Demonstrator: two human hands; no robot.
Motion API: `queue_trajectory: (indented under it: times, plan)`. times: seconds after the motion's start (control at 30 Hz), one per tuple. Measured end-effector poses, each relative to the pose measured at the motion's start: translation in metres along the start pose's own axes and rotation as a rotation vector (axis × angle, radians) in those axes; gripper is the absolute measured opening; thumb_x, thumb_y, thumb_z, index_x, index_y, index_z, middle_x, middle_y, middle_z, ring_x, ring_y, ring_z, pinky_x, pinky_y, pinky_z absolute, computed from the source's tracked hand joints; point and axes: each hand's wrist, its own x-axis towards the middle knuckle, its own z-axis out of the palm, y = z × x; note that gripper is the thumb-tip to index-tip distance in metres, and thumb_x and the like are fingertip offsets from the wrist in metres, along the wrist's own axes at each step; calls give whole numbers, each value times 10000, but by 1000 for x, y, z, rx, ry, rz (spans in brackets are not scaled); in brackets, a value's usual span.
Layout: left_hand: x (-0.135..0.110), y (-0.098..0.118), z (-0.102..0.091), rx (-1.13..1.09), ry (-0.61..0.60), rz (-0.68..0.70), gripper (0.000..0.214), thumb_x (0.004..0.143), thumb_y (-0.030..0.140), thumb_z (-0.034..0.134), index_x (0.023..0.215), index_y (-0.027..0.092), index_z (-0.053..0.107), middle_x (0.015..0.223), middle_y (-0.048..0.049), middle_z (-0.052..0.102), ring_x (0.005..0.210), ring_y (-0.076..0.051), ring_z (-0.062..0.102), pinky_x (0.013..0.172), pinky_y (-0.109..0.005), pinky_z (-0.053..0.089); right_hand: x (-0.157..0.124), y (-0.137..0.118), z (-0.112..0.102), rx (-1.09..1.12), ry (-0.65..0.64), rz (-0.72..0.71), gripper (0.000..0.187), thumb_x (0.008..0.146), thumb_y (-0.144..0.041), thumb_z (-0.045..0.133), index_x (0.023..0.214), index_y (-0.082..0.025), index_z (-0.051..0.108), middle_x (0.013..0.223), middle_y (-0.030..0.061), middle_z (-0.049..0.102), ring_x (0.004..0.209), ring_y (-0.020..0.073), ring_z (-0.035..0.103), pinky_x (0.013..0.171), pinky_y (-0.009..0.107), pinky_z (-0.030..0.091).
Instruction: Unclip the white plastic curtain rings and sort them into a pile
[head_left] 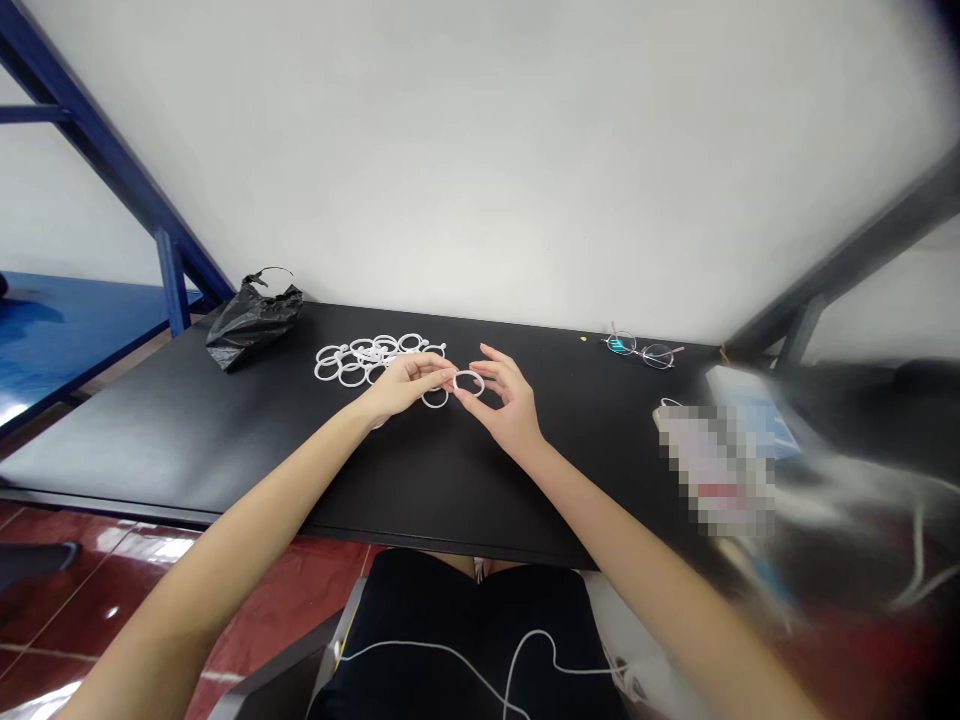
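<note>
Just above the black table, my right hand point(508, 402) pinches a white plastic ring point(469, 374) between thumb and fingers, its other fingers spread. My left hand point(405, 384) has its thumb and fingers closed at the left edge of that ring. Behind and left of my left hand lies a loose pile of several similar white rings point(352, 375), some with a small round knob. One more ring point(435, 400) lies on the table just below my left fingertips. Part of the pile is hidden by my left hand.
A black plastic bag point(255, 318) sits at the table's back left. Eyeglasses point(639, 347) lie near the wall on the right. A blurred-out object point(716, 475) and a blue-white box point(754, 410) are at the right. A white cable point(420, 645) crosses my lap.
</note>
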Motion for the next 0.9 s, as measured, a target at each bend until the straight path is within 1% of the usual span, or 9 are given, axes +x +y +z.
queue_trajectory:
  times: [0.07,0.13,0.23,0.3,0.4,0.47,0.57,0.67,0.9]
  plan:
    - [1,-1,-1,-4,17,14,303,796,443,725,930,171,727,905,-63,731,852,-173,679,826,-309,540,2,3,-1,-20,-12,26,376,733,-388,781,1060,-237,674,1412,108,502,1037,228,665,894,393,592]
    - [1,-2,-2,-16,29,31,284,783,431,740,910,177,740,929,-67,737,862,-179,680,801,-297,542,2,5,-1,-18,-43,49,400,714,-386,795,1066,-238,676,1349,105,562,977,216,679,868,388,595]
    - [0,-1,-2,-2,37,58,265,782,411,745,903,176,756,911,-74,745,863,-189,686,797,-302,545,2,7,1,36,-86,119,418,707,-387,797,1063,-205,678,1064,88,708,888,212,698,841,381,591]
    - [0,0,-2,9,34,69,263,780,405,747,901,172,762,901,-77,749,848,-192,688,782,-304,547,1,8,2,99,-90,192,441,700,-396,797,1070,-188,673,964,75,731,865,212,706,825,370,590]
    - [0,0,-2,7,29,75,261,770,399,755,896,171,765,898,-75,752,831,-190,687,760,-300,546,3,10,3,200,-107,292,467,674,-403,806,1064,-184,674,964,71,732,845,204,709,807,361,592]
    - [0,1,-1,14,40,81,258,770,398,754,889,169,766,898,-75,752,828,-191,686,752,-299,545,6,10,2,255,-140,332,442,657,-403,813,1018,-182,689,923,58,732,826,197,705,808,362,592]
    - [0,1,0,49,72,98,249,780,393,746,882,167,770,890,-75,750,802,-180,674,723,-286,534,9,9,1,301,-155,361,417,622,-399,834,958,-187,708,867,36,730,814,191,698,823,367,590]
    - [-1,1,2,72,95,124,227,791,379,740,876,171,773,873,-66,746,771,-158,656,702,-265,517,10,8,0,324,-144,378,423,604,-388,847,950,-186,712,866,30,732,825,188,696,850,372,582]
    - [-2,3,3,108,113,151,226,791,384,737,859,172,776,869,-67,749,791,-174,666,733,-286,525,10,7,0,347,-139,429,443,585,-349,861,963,-172,712,877,33,740,839,188,701,893,384,564]
